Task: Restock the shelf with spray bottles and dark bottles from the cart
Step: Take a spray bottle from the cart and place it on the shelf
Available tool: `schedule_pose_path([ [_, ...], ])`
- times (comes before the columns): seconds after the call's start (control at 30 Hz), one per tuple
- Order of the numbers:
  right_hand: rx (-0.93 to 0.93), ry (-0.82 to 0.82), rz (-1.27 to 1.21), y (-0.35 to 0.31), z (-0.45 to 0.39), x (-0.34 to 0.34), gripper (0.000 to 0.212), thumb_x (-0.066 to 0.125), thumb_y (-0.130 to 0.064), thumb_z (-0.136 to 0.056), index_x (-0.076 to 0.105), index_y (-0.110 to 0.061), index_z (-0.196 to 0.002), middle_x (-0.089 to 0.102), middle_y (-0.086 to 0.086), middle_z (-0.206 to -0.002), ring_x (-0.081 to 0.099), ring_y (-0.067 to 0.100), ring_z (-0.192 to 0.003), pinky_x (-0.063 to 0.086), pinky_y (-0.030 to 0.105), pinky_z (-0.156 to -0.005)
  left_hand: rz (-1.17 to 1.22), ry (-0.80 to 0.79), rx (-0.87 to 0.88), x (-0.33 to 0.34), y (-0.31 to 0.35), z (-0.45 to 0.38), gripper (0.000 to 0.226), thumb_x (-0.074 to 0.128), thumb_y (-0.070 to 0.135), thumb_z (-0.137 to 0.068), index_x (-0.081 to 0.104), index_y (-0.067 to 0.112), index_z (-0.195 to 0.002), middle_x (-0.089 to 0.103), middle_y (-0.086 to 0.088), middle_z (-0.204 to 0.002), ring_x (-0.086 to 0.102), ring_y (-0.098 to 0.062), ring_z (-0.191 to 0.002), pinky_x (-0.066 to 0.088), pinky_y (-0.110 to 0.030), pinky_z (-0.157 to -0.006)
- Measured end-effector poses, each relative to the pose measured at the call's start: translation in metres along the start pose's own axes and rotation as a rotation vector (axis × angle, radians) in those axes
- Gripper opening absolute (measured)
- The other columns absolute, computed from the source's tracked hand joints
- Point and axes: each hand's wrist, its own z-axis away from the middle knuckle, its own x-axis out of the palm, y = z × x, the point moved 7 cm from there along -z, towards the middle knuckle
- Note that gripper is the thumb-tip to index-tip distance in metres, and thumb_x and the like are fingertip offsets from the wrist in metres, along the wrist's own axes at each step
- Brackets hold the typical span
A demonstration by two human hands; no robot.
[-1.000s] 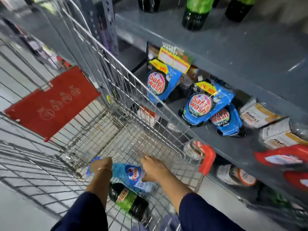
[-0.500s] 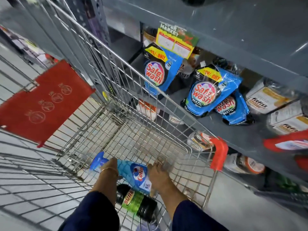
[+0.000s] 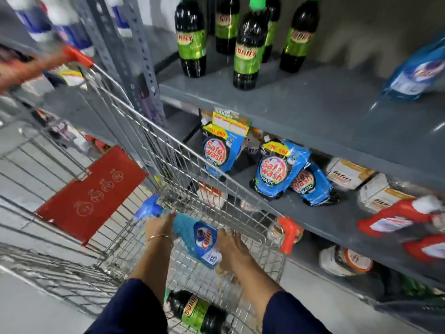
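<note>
Gripping spray bottle (image 3: 197, 235), right hand (image 3: 231, 244) hides its base.

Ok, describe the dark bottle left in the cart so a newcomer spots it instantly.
Start at the wire cart beside the grey shelves. Look at its near end, between the two sleeves. The dark bottle lies flat there with a green label, unlike the blue spray bottle both hands hold.

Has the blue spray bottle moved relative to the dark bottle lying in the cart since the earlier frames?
Yes. The blue spray bottle, held by both hands, has lifted up and away from the dark bottle; before, the two overlapped.
</note>
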Motion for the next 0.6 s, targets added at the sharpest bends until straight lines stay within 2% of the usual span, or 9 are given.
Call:
schedule_pose_path([
  [0.07,-0.045,0.105,0.053,-0.003,0.017,-0.026,0.072,0.067,-0.02,-0.082,0.026,0.0,-0.138,0.035,0.018,-0.137,0.037,0.032,-0.126,0.037,0.04,-0.106,-0.02,-0.07,0.103,0.011,0.032,0.023,0.016,0.066,0.017,-0.08,0.053,0.013,-0.089,0.058,-0.015,-0.091,0.057,-0.022,-0.064,0.053,-0.029,-0.046],
  [0.13,-0.055,0.215,0.014,-0.002,0.03,-0.049,0.069,0.065,-0.023,-0.085,0.027,0.001,-0.137,0.037,0.018,-0.136,0.041,0.032,-0.123,0.038,0.04,-0.107,-0.075,-0.062,0.207,0.016,0.062,0.039,0.027,0.075,0.029,-0.061,0.055,0.014,-0.071,0.062,-0.021,-0.09,0.063,-0.028,-0.068,0.057,-0.043,-0.058],
  [0.2,-0.044,0.332,-0.087,0.004,0.044,-0.072,0.063,0.064,-0.014,-0.084,0.029,-0.002,-0.135,0.041,0.018,-0.135,0.042,0.033,-0.124,0.042,0.041,-0.103,-0.161,-0.018,0.346,0.023,0.094,0.058,0.044,0.074,0.044,-0.042,0.06,0.011,-0.067,0.068,-0.025,-0.091,0.068,-0.034,-0.081,0.057,-0.058,-0.072],
  [0.27,-0.036,0.454,-0.147,0.011,0.06,-0.097,0.066,0.068,-0.015,-0.082,0.03,-0.003,-0.135,0.042,0.017,-0.135,0.041,0.032,-0.126,0.042,0.042,-0.103,-0.237,0.022,0.451,0.036,0.13,0.108,0.058,0.07,0.048,-0.044,0.067,0.004,-0.081,0.069,-0.026,-0.098,0.068,-0.037,-0.094,0.056,-0.049,-0.081],
  [0.33,-0.016,0.573,-0.196,0.019,0.072,-0.12,0.067,0.069,-0.02,-0.081,0.033,-0.003,-0.134,0.041,0.017,-0.136,0.041,0.033,-0.125,0.039,0.042,-0.102,-0.29,0.011,0.52,0.055,0.158,0.144,0.069,0.071,0.049,-0.049,0.068,-0.003,-0.095,0.069,-0.025,-0.102,0.067,-0.036,-0.099,0.053,-0.037,-0.081],
  [0.37,0.002,0.636,-0.227,0.024,0.081,-0.136,0.07,0.069,-0.025,-0.079,0.032,-0.003,-0.134,0.041,0.017,-0.136,0.041,0.033,-0.126,0.038,0.042,-0.103,-0.295,-0.011,0.543,0.067,0.173,0.16,0.073,0.072,0.052,-0.049,0.069,-0.004,-0.096,0.07,-0.024,-0.102,0.067,-0.036,-0.098,0.054,-0.036,-0.081],
  [0.43,0.01,0.746,-0.216,0.032,0.092,-0.161,0.079,0.074,-0.032,-0.071,0.031,-0.006,-0.132,0.044,0.016,-0.132,0.045,0.033,-0.123,0.041,0.037,-0.101,-0.296,-0.037,0.623,0.092,0.197,0.185,0.076,0.071,0.057,-0.042,0.07,-0.002,-0.09,0.072,-0.025,-0.098,0.069,-0.036,-0.095,0.057,-0.045,-0.082],
  [0.53,0.057,0.98,-0.25,0.059,0.119,-0.204,0.09,0.09,-0.039,-0.038,0.044,-0.009,-0.109,0.064,0.009,-0.097,0.065,0.025,-0.087,0.055,0.027,-0.075,-0.298,-0.066,0.767,0.134,0.228,0.238,0.05,0.077,0.051,-0.046,0.065,0.006,-0.064,0.072,-0.023,-0.087,0.069,-0.033,-0.088,0.057,-0.043,-0.081],
  [0.6,0.065,1.055,-0.306,0.077,0.138,-0.228,0.091,0.089,-0.04,-0.037,0.048,-0.003,-0.109,0.062,0.011,-0.1,0.061,0.027,-0.092,0.052,0.031,-0.084,-0.324,-0.101,0.871,0.166,0.241,0.279,0.041,0.079,0.045,-0.056,0.06,0.009,-0.057,0.068,-0.02,-0.076,0.066,-0.03,-0.078,0.054,-0.034,-0.075],
])
